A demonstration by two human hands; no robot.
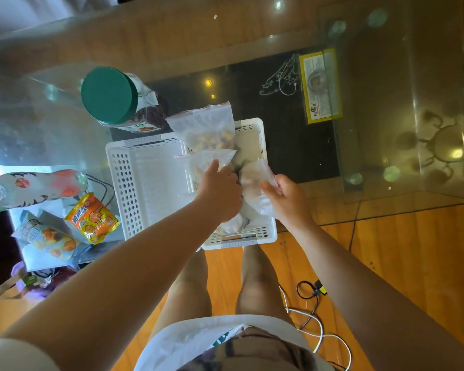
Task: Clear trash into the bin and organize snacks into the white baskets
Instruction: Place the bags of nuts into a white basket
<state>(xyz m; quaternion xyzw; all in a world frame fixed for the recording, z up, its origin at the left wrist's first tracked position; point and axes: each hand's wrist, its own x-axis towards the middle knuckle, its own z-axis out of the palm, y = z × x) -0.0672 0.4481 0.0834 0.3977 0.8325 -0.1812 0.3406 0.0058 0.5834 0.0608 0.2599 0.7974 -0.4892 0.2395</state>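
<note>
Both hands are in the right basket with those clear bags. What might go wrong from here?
1. The right basket seems to hang past the glass table edge; pressing down could tip it.
2. The top zip bag stands tall above the rim and may topple as the left hand shifts the bag beneath.
3. The bag in the right hand looks loosely pinched and might slip.
</note>
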